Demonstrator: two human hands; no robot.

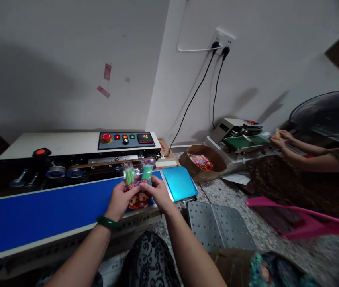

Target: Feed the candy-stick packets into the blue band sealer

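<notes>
My left hand (121, 200) and my right hand (159, 194) are close together over the near edge of a blue conveyor belt (46, 215). Between the fingers of my left hand is a clear-topped packet (130, 174) with light green sticks inside. A similar packet (147, 171) with teal sticks is pinched in my right hand. Both have colourful printed lower parts, partly covered by my thumbs, and a printed cartoon face shows below them. Behind them stands the band sealing machine (52, 145) with a lit control panel (126, 140).
A shiny blue sheet (179, 183) covers the belt's right end. Beyond stands a round brown container (187, 167) of packets. A grey perforated stool top (221, 225) and pink plastic frame (303, 223) lie right. Another person's hands (279, 139) work by a second machine (241, 141).
</notes>
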